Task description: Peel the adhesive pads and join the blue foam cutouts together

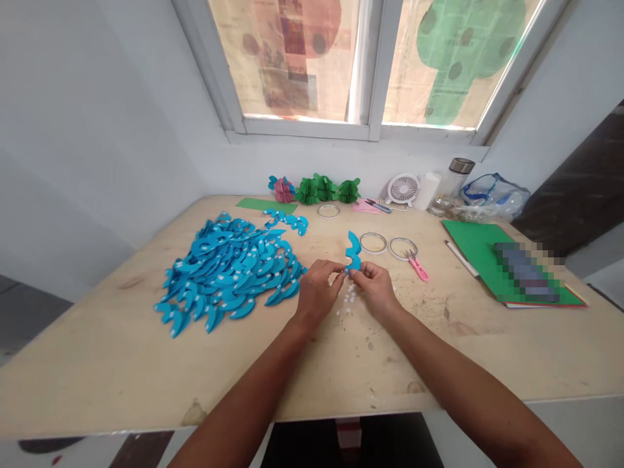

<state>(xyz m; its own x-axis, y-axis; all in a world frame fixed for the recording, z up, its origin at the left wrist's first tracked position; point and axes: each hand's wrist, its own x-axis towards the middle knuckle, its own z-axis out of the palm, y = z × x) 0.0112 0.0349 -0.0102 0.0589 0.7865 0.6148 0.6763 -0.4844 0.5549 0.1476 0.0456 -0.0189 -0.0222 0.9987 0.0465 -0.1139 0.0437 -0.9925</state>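
A scalloped blue paper cutout (354, 243) stands up between my two hands over the middle of the table. My right hand (377, 286) pinches its lower end between thumb and fingers. From the other side, my left hand (318, 289) has its thumb and forefinger pressed together at the same end; whatever lies between those fingertips is too small to make out. Tiny white scraps (350, 296) are scattered on the wood just below. To the left spreads a big pile of similar blue paper cutouts (234, 260), many with small white patches.
Tape rolls (373, 243) and pink-handled snips (417, 266) lie beyond my right hand. Green folded-paper shapes (324, 188), a small white fan (403, 189) and a glass bottle (458, 175) line the wall. A green folder (472, 244) sits at right, beside a white pen (461, 258).
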